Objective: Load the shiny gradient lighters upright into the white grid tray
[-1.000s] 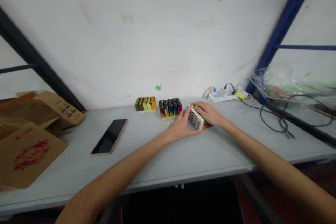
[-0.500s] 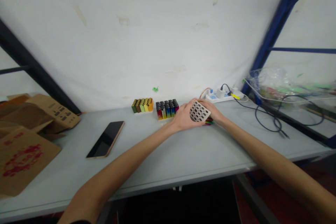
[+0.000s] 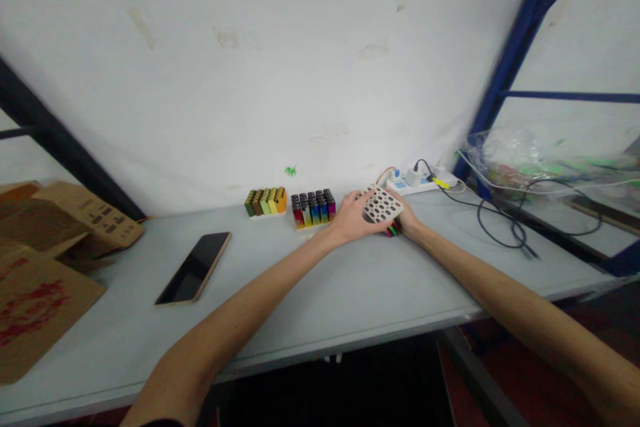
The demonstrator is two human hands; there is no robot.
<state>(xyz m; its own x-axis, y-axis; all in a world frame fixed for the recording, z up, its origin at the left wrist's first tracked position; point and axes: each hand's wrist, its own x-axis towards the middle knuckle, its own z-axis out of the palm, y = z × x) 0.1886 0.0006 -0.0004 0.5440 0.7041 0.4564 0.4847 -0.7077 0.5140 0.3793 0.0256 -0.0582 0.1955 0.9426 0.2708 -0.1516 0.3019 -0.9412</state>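
Observation:
A white perforated lighter tray (image 3: pixel 384 204) with rows of oval holes is tilted over a group of colourful lighters (image 3: pixel 393 228), which it mostly hides. My left hand (image 3: pixel 353 216) is closed around the tray's left side, thumb along its near edge. At the right side, my right hand (image 3: pixel 408 215) wraps round the tray; its fingers are partly hidden behind it. Just left of my hands stand multicoloured lighters with black tops (image 3: pixel 313 209) in a tray. Further left is a block of green-to-yellow lighters (image 3: pixel 265 201) in a white tray.
A phone (image 3: pixel 194 268) lies on the grey table (image 3: pixel 300 307). Opened cardboard boxes (image 3: pixel 45 300) fill the left end. Along the wall at right sit a power strip (image 3: pixel 425 183) and a loose black cable (image 3: pixel 500 240). Crumpled clear plastic (image 3: pixel 515 153) lies beyond the blue frame (image 3: pixel 493 100).
The perforated tray has tipped so its holed face turns further upward, both hands moving with it. The whole view has shifted slightly; the other things keep their places.

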